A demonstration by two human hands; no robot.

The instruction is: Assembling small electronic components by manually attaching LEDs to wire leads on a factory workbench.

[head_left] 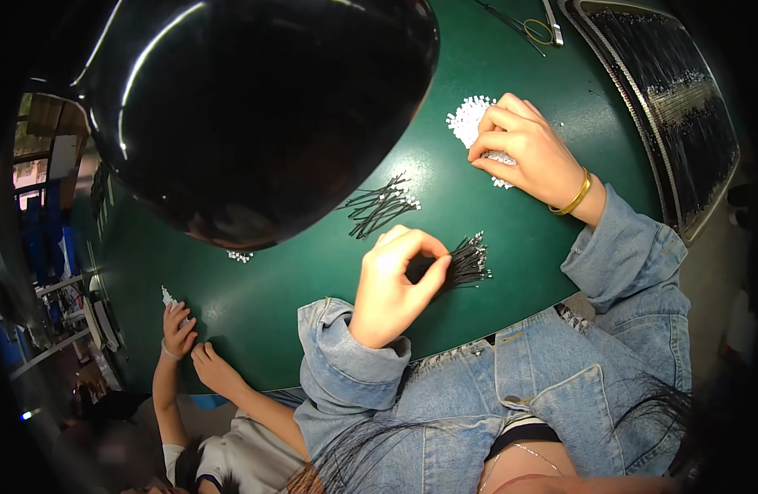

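Two wire bundles, one connector pile (white).

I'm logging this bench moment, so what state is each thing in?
left hand: pinched shut on the black wire bundle
right hand: fingers curled on the white connector pile
loose wire bunch: lying fanned on the green table
tray of wires: filled, at table edge

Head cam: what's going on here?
A person in a denim jacket works at a green table. The left hand pinches a bundle of thin black wires. The right hand picks at a pile of small white parts. Another wire bundle lies loose between them. A tray of wires sits at the right. A co-worker's hands work at the table's left edge.
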